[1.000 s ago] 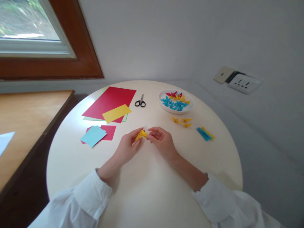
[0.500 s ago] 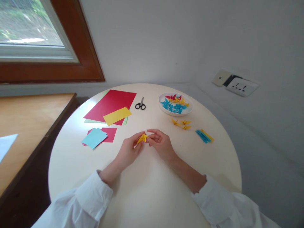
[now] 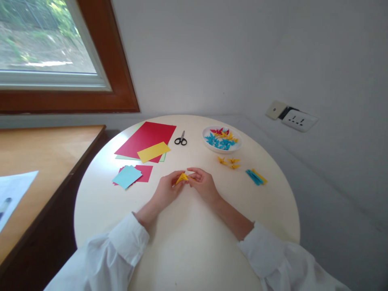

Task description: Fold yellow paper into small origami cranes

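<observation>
Over the middle of the round white table (image 3: 194, 242), a small yellow origami crane (image 3: 182, 178) is held between my two hands. My left hand (image 3: 166, 189) is closed on its left side, thumb and fingers pinching the paper. From the right, my right hand (image 3: 203, 185) pinches a thin point of the same piece between thumb and fingers. The exact folds under the fingertips are hidden. To the right of my hands lie several finished yellow paper cranes (image 3: 233, 161).
Behind them stands a white dish (image 3: 222, 151) with blue, yellow and red cranes. Folded blue strips (image 3: 254, 177) lie at the right. Scissors (image 3: 181, 140), a large red sheet (image 3: 142, 139), a yellow strip (image 3: 154, 152) and light-blue squares (image 3: 126, 177) are at the back and left.
The view has shifted slightly, so the table things appear a little lower. The crane stays in both hands; its yellow paper now looks more pointed, with my right fingers at its right end.
</observation>
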Tool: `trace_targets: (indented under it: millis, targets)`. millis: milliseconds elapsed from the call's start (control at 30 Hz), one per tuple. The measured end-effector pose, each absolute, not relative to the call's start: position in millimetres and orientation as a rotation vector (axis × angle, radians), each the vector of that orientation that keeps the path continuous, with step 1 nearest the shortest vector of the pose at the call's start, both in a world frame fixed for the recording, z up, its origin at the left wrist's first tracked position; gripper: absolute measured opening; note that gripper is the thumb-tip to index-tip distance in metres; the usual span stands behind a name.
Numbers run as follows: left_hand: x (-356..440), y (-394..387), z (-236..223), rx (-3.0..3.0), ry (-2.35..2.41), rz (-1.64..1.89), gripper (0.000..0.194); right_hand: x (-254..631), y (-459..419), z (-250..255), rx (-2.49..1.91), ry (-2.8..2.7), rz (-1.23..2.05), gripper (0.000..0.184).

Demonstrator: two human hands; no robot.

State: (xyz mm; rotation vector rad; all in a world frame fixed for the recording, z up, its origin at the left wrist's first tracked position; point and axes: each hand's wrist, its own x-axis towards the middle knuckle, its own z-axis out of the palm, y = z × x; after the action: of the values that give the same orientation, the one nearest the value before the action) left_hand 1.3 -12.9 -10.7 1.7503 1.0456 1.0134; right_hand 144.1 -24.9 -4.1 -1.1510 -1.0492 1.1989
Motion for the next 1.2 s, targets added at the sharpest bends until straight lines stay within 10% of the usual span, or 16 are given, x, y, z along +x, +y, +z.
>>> trace_targets:
  millis: [1200]
  targets:
    - [-14, -32, -9, 0.899, 0.684, 0.967, 0.019, 146, -67, -19, -1.15, -1.124, 0.742, 0.027]
